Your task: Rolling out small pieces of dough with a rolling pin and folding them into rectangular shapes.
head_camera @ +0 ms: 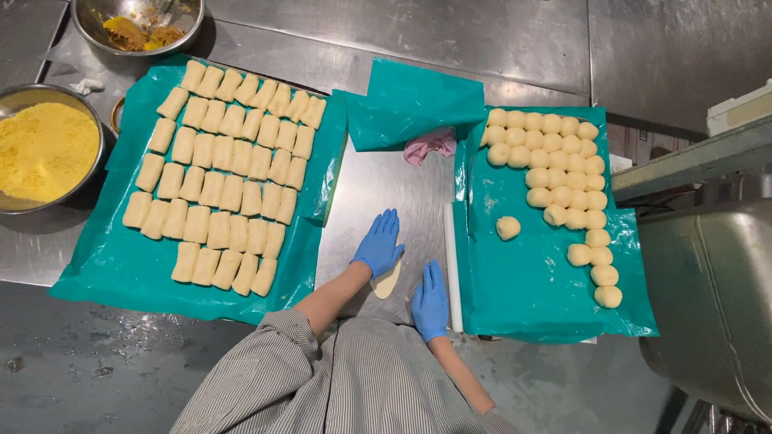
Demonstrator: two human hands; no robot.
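Pressing dough piece [387, 283] between sheet edges.

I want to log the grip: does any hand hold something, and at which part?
Nothing is gripped. The left hand lies flat, pressing on a flattened dough piece near its top edge. The right hand rests flat on the steel table.

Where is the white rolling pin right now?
In the head view, the white rolling pin lies on the steel table, just right of the right hand, along the teal sheet's left edge.
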